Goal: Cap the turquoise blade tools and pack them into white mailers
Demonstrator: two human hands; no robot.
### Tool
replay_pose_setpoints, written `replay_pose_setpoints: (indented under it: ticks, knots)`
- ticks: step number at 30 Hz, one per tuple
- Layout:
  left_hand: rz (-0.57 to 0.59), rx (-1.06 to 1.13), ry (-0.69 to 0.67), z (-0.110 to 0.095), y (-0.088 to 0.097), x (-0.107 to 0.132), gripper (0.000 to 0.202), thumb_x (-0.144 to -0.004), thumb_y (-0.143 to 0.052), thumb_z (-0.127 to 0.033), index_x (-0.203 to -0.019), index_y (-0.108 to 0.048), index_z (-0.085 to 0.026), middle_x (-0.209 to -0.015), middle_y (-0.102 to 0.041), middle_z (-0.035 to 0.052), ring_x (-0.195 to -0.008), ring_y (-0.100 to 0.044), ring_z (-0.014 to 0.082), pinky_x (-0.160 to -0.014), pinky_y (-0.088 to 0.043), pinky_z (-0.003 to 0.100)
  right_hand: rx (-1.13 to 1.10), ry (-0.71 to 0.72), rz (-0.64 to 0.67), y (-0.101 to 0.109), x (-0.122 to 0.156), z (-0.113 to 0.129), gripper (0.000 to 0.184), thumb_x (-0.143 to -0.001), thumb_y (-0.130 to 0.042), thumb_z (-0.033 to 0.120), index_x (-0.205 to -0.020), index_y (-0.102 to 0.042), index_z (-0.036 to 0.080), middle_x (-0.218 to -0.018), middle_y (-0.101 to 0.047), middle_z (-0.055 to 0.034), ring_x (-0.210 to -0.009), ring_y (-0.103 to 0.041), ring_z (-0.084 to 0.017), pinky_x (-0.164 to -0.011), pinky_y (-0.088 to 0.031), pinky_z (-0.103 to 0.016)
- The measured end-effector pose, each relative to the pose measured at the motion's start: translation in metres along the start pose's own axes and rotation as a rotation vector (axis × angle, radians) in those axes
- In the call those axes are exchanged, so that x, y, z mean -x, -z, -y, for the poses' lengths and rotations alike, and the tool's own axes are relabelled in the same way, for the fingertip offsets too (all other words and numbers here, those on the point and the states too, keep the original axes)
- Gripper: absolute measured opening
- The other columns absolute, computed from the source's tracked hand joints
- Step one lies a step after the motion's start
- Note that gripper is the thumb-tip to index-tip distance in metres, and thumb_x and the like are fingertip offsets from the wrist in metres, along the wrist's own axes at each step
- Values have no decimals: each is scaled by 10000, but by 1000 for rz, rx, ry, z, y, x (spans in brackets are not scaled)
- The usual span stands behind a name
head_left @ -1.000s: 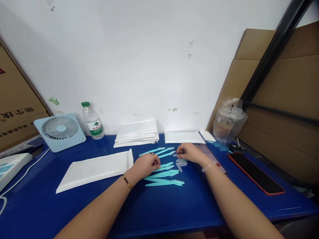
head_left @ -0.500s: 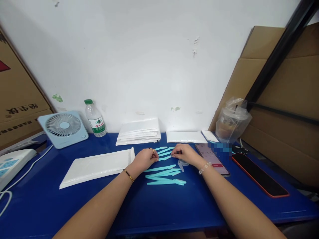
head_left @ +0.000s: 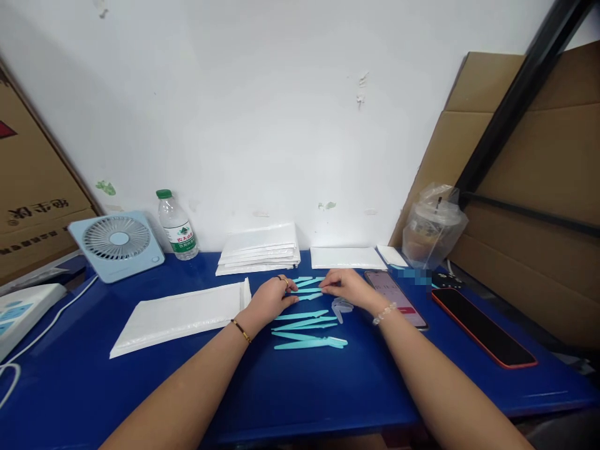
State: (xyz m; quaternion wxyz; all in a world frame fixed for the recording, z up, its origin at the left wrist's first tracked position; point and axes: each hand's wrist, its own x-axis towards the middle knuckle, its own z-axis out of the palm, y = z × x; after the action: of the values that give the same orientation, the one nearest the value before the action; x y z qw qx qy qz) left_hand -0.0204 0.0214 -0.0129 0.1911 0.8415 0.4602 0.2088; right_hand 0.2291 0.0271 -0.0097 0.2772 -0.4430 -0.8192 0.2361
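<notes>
Several light-blue eyebrow razors lie in a loose column across the blue table. At the upper part of that column my left hand is closed, its fingers pinching the left end of one eyebrow razor. The fingers of my right hand pinch the same razor's right end, and they partly hide its tip. Just below my right hand lies a small heap of clear plastic blade caps. More razors show behind and between my hands.
A white padded mailer lies on the left, and a stack of mailers stands by the wall. Around them are a fan, a water bottle, a phone, an orange-edged phone and a bagged drink cup.
My right hand has shifted slightly up to another razor's tip, and my left fingers have moved up as well. The heap of clear caps looks bigger. The view has shifted slightly.
</notes>
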Motion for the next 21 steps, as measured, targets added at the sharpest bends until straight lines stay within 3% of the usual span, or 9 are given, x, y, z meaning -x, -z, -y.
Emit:
replay_pose_setpoints:
  ticks: [2, 4, 7, 15, 21]
  knots:
    - [27, 13, -23, -5, 6, 5, 246, -768, -574, -413, -888, -651, -212, -865, -611, 19, -744, -556, 151, -629, -404, 240, -27, -78, -14, 20, 8, -7, 177, -763, -623, 306, -847, -729, 192, -834, -690, -41, -734, -625, -160, -659, -468, -249]
    - [136, 51, -43, -9, 11, 9, 254, -763, -575, -437, -838, -659, -209, -818, -611, 9, -690, -544, 136, -585, -392, 227, -39, -162, 45, 37, 16, -14, 168, -724, -647, 296, -821, -728, 185, -806, -699, -42, -726, -630, -171, -650, -477, -255]
    - [258, 67, -56, -12, 12, 12, 227, -728, -614, -410, -803, -667, -201, -752, -616, -2, -632, -530, 121, -544, -368, 215, -61, -227, 161, 47, 22, -20, 164, -680, -667, 267, -800, -731, 176, -771, -706, -41, -710, -633, -175, -650, -482, -260]
    - [175, 20, 14, -9, 7, 7, 146, -765, -564, -318, -775, -648, -199, -724, -633, -7, -634, -543, 123, -556, -353, 218, -44, -103, 200, 21, 14, -18, 178, -698, -669, 306, -800, -732, 174, -788, -682, -43, -682, -612, -155, -602, -459, -237]
    - [143, -11, 5, -13, 6, 5, 113, -764, -572, -273, -745, -649, -192, -716, -635, -3, -646, -552, 125, -578, -364, 218, -6, -5, 142, 7, 7, -12, 151, -763, -645, 302, -812, -740, 196, -786, -649, -34, -673, -598, -131, -613, -438, -225]
